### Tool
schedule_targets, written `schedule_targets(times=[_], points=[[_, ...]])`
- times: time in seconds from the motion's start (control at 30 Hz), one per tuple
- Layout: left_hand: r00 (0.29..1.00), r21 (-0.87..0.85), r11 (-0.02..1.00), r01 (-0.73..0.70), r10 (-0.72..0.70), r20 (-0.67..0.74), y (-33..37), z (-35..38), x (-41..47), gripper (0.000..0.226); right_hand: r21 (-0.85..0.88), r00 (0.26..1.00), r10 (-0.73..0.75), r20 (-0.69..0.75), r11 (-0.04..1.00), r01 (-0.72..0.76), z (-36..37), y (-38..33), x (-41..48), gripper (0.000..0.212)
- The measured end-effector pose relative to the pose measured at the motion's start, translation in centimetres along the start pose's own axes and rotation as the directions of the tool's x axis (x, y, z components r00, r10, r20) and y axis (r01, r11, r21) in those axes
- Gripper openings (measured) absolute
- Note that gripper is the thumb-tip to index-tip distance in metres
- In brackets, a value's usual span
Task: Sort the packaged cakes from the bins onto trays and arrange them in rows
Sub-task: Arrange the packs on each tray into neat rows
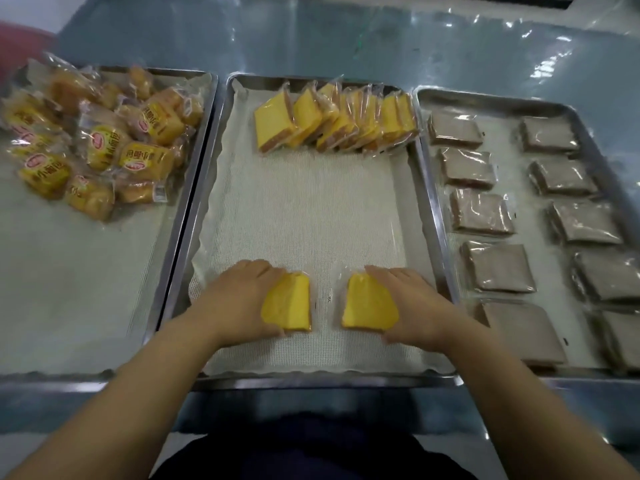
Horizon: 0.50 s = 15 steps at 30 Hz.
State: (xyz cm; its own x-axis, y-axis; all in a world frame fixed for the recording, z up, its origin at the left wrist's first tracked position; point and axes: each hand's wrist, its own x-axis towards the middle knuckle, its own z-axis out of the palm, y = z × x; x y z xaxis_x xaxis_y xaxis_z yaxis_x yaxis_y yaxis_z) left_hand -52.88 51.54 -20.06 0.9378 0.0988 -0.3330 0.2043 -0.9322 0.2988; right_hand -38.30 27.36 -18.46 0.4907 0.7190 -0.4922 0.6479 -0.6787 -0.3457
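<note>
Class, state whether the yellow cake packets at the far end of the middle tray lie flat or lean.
Leaning: the far yellow packets stand tilted on edge, each overlapping the next in a row across the middle tray.

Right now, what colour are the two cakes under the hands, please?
Yellow: left cake, right cake; head view.

The scene is lit evenly and fairly brightly from overhead. White glare streaks are seen on the glossy blue-grey film-covered counter (450, 39) and on the clear wrappers of the brown packaged cakes (485, 216). The rectangular steel trays (311, 381) are bowed by wide-angle distortion, and detail is softened towards the corners.
</note>
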Motion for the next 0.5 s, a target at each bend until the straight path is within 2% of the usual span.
schedule_targets(times=[0.17,0.5], points=[[0.999,0.029,0.999,-0.029,0.030,-0.032,0.2,0.7,-1.9,0.093,-0.086,0.998,-0.056,0.022,0.995,0.058,0.7,-0.9,-1.4,0.105],[1.000,0.037,0.999,-0.024,0.024,0.013,0.4,1.2,-3.2,0.091,-0.020,0.994,-0.077,0.084,0.997,0.079,1.0,-1.2,-2.7,0.096]])
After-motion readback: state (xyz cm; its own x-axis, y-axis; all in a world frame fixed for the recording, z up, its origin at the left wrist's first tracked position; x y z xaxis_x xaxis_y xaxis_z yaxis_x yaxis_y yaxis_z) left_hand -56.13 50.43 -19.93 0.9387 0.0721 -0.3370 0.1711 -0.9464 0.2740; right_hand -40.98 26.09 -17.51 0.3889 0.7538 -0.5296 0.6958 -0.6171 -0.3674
